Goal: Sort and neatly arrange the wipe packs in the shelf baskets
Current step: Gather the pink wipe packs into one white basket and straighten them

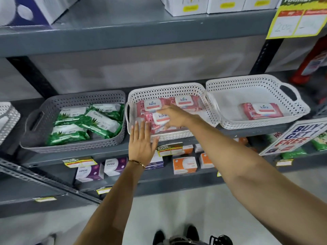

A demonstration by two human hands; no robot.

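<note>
— Right, shelf stock, item one?

— Grey basket (74, 135), left of the row. Contents: green wipe packs (85, 121), several, lying flat and overlapping. Long axes mixed; most run left to right, the one at centre is skewed on a diagonal.

— Item two?

— Middle white basket (166, 89), touching the grey one on its left and another white one on its right. Contents: pink wipe packs (159, 110), white flip lids up, labels reading upright toward the viewer. Two at the back sit side by side, long axes left to right. More lie nearer the front, also long axis left to right.

— Hands?

— Right hand (174, 116) reaches into the middle basket from the right, palm down on the front pink pack (160, 119), fingers spread and slightly bent over its lid, thumb below along its near edge. A firm grasp cannot be told from this view. Left hand (141, 140) is flat against the front wall of that basket, fingers straight, together and pointing up, holding nothing. Bracelet (137, 162) at the wrist.

— Item three?

— Right white basket (299, 110). Contents: one single pink pack (262, 110), flat, lid up, long axis left to right, slightly turned, toward the right front of the floor.

— Shelf below?

— Small boxes, purple (89, 172) and orange (184, 165), price tags along the edge.
</note>
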